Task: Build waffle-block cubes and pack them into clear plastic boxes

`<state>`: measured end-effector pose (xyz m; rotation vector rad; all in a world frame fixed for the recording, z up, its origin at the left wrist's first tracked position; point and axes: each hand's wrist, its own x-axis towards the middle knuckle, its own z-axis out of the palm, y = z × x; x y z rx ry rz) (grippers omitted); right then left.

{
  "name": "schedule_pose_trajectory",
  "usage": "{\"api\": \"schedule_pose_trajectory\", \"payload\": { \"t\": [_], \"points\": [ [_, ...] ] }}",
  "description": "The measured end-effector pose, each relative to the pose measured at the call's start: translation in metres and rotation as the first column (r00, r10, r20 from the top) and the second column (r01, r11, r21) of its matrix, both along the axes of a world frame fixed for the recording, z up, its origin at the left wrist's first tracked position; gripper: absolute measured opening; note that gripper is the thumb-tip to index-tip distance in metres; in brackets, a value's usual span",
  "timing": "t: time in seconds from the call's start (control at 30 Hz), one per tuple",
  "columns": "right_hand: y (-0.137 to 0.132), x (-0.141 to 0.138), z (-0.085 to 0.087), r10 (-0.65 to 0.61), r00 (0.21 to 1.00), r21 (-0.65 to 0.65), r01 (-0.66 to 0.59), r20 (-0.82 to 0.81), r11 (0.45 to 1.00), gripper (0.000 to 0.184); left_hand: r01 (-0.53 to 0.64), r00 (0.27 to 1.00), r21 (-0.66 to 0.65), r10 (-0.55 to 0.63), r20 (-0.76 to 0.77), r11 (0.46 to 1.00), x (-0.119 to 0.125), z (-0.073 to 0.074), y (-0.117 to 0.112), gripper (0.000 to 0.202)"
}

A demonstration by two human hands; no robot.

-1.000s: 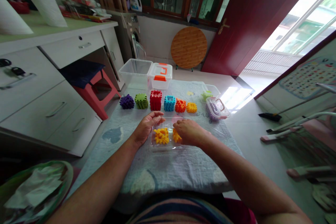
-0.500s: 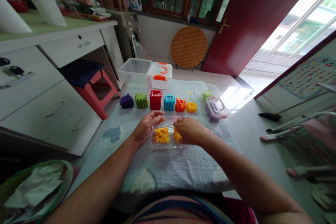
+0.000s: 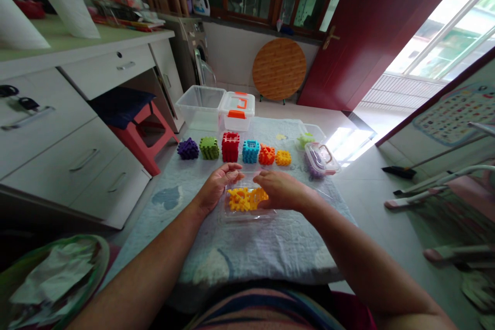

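Observation:
A shallow clear plastic box [image 3: 247,216] lies on the cloth in front of me, with yellow interlocking toy blocks [image 3: 240,199] inside, side by side. My left hand [image 3: 220,183] is curled at the box's left wall, fingers and thumb closed on its edge. Over the right part of the box is my right hand [image 3: 280,190]. Its fingers stretch forward and the thumb is apart from them, close against the right yellow block. Part of that block is hidden by the hand.
Beyond the box stands a row of block cubes: purple [image 3: 187,149], green [image 3: 209,148], red [image 3: 230,147], blue [image 3: 250,151], orange [image 3: 266,154] and yellow [image 3: 283,158]. Behind are a clear bin [image 3: 201,105] and an orange-latched box [image 3: 238,112]. A lidded box [image 3: 320,159] sits right.
The right yellow block has shifted left and now lies against the other one. My right hand's fingers have straightened and spread from the thumb. My left hand stays at the box.

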<state>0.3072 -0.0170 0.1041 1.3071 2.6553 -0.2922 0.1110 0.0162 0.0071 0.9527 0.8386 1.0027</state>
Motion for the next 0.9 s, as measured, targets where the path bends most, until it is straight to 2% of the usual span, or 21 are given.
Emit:
{"api": "schedule_pose_trajectory", "payload": {
  "t": [0.07, 0.17, 0.23, 0.33, 0.47, 0.6, 0.7, 0.9],
  "points": [
    [0.005, 0.013, 0.010, -0.039, 0.996, -0.011, 0.038, -0.079, 0.999, 0.040, -0.003, 1.000, 0.004, 0.003, -0.008, 1.000, 0.000, 0.000, 0.000, 0.038],
    [0.021, 0.037, 0.021, -0.147, 0.978, 0.071, 0.159, -0.148, 0.985, 0.024, -0.006, 1.000, 0.008, 0.007, -0.017, 1.000, 0.000, 0.002, 0.000, 0.039],
    [0.037, 0.054, 0.021, -0.262, 0.954, 0.149, 0.283, -0.146, 0.947, 0.019, -0.012, 1.000, -0.001, 0.012, -0.024, 1.000, 0.001, 0.004, -0.001, 0.039],
    [0.063, 0.072, 0.009, -0.404, 0.910, 0.224, 0.415, -0.094, 0.882, 0.028, -0.013, 1.000, -0.018, 0.012, -0.025, 1.000, 0.001, 0.005, -0.001, 0.037],
    [0.089, 0.079, -0.018, -0.392, 0.915, 0.131, 0.378, 0.101, 0.916, 0.052, 0.001, 1.000, -0.031, -0.001, -0.016, 1.000, -0.001, 0.002, -0.001, 0.036],
    [0.107, 0.081, -0.040, -0.373, 0.913, 0.111, 0.359, 0.164, 0.927, 0.069, 0.008, 1.000, -0.025, -0.009, -0.015, 1.000, -0.001, 0.000, 0.000, 0.036],
    [0.118, 0.083, -0.048, -0.357, 0.915, 0.092, 0.346, 0.187, 0.934, 0.068, 0.006, 1.000, -0.017, -0.006, -0.013, 1.000, -0.001, -0.001, 0.000, 0.034],
    [0.124, 0.081, -0.056, -0.290, 0.933, 0.062, 0.283, 0.215, 0.957, 0.049, 0.001, 1.000, 0.003, -0.001, -0.010, 1.000, -0.001, 0.001, 0.000, 0.032]
  ]
}}
